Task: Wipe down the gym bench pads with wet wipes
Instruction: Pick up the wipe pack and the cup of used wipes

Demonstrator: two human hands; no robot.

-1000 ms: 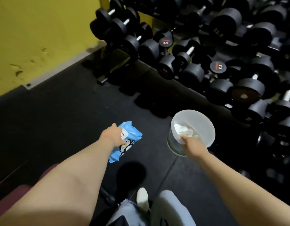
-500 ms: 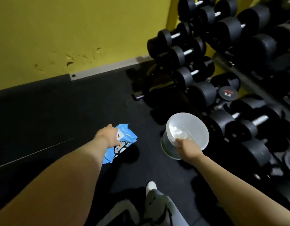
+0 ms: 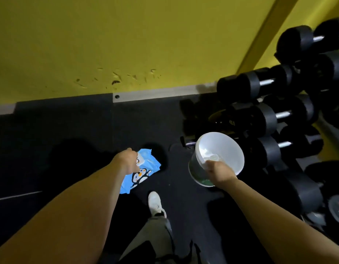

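My left hand [image 3: 126,161] grips a blue wet-wipe pack [image 3: 143,168] printed with a penguin, carried above the dark floor. My right hand [image 3: 218,171] holds a white plastic tub [image 3: 227,149] by its near rim, tilted towards me. A crumpled white wipe [image 3: 210,156] lies inside the tub by my fingers. No bench pad is in view.
A rack of black dumbbells [image 3: 275,115] fills the right side, close to the tub. A yellow wall [image 3: 126,44] with a grey skirting strip [image 3: 155,94] stands ahead. Black rubber flooring [image 3: 69,130] spreads to the left. My white shoe [image 3: 155,203] steps below.
The view has swung left, away from the dumbbell rack and towards the yellow wall. Both hands keep their hold on the pack and the tub. The red bench pad has left view.
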